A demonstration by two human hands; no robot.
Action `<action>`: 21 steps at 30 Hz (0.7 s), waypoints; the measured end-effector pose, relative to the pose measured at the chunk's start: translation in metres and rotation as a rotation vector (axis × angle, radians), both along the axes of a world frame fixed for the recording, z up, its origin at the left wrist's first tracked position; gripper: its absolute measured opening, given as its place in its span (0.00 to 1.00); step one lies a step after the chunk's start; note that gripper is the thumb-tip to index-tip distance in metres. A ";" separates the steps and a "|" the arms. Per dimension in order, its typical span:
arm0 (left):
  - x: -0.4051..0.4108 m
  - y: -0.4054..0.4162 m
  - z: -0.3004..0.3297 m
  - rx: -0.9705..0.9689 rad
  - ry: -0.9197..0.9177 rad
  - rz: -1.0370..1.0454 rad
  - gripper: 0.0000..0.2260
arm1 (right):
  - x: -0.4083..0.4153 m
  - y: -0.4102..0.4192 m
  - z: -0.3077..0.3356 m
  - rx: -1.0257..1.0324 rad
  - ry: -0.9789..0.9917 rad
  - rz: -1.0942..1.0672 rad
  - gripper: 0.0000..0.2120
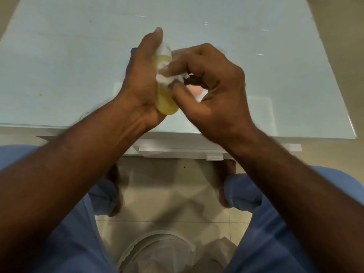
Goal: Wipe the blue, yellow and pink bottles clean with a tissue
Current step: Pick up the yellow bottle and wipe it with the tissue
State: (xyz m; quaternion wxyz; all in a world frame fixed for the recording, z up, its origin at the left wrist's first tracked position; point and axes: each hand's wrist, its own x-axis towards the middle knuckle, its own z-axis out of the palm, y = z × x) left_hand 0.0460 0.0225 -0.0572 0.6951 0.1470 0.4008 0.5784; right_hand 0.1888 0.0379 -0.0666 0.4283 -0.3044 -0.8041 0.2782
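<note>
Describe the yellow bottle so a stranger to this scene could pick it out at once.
Above the near edge of the pale glass table, two hands meet. The left hand grips a yellow bottle, while the right hand rubs a white tissue on it. It is the only translucent yellow thing there.

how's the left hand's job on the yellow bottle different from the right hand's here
The left hand wraps the translucent yellow plastic bottle along its side and holds it up over the pale glass-topped table; the right hand does not hold the bottle but pinches the crumpled white tissue against it. The left hand's thumb is straight, the right hand's fingers are curled. Both hands are bare and meet at the bottle.
</note>
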 end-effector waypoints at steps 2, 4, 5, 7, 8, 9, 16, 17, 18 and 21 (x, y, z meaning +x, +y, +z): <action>-0.006 0.000 0.001 -0.001 0.017 0.011 0.23 | -0.001 -0.005 -0.001 0.090 -0.053 0.079 0.06; -0.007 0.000 0.000 0.016 0.047 -0.007 0.22 | 0.000 -0.003 -0.001 0.092 -0.051 0.079 0.06; -0.006 0.000 -0.001 0.038 0.054 -0.034 0.22 | 0.001 -0.001 -0.001 0.055 -0.026 0.040 0.08; 0.000 0.000 -0.003 0.057 0.079 -0.074 0.21 | 0.003 0.004 -0.001 -0.050 0.055 -0.048 0.10; 0.002 0.000 -0.005 0.062 0.082 -0.081 0.21 | 0.003 0.005 -0.001 -0.084 0.085 -0.073 0.10; 0.003 0.001 -0.006 0.064 0.078 -0.076 0.20 | 0.003 0.004 0.000 -0.100 0.097 -0.075 0.09; -0.011 0.001 -0.002 0.035 0.120 -0.012 0.26 | 0.000 -0.007 -0.004 0.064 -0.056 0.087 0.06; -0.008 0.000 -0.002 0.046 0.122 -0.030 0.25 | 0.001 -0.004 -0.004 0.029 -0.020 0.047 0.07; -0.005 0.000 -0.003 0.061 0.122 -0.059 0.25 | 0.002 0.000 -0.003 -0.022 0.027 0.000 0.08; 0.003 0.000 -0.005 0.073 0.141 -0.118 0.22 | 0.005 0.006 0.000 -0.109 0.118 -0.116 0.09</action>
